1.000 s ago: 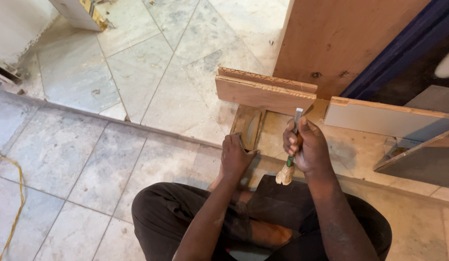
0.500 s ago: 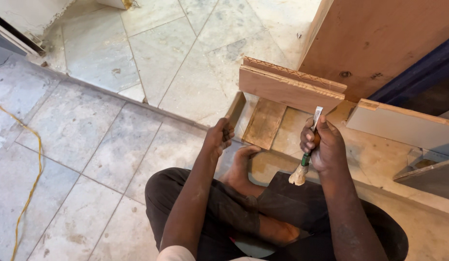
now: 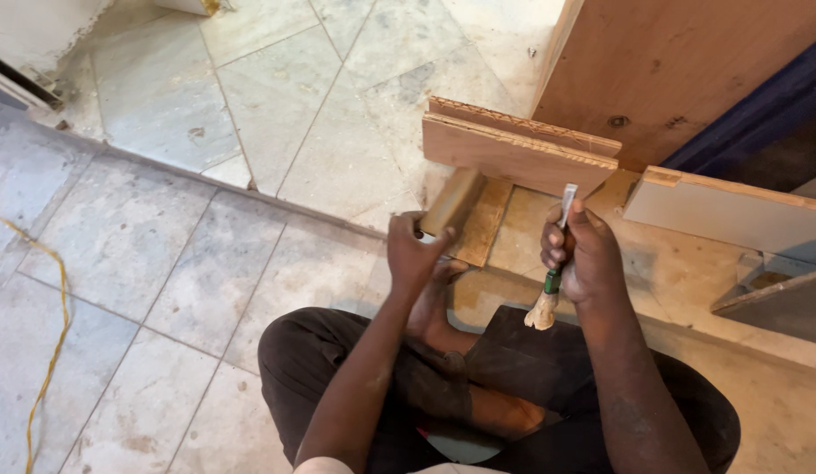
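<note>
while seated cross-legged on the tiled floor: left hand (image 3: 414, 252) clamped on the near end of a small wooden block (image 3: 453, 204), right hand (image 3: 576, 254) closed around a chisel (image 3: 555, 263).

head view: block lying flat on the dusty sill, just below two stacked plywood boards (image 3: 517, 149) leaning at the foot of a wooden door frame (image 3: 680, 70); chisel held upright, blade tip poking above the fist, mushroomed handle end below, blade well clear of the block. probably best to keep the left fingers behind the cutting line, pin the block hard against the sill, and set the blade square before pushing. no containers in sight; only a yellow cord (image 3: 48, 351) trailing over the tiles at left and a pale panel (image 3: 733, 211) at right.
</note>
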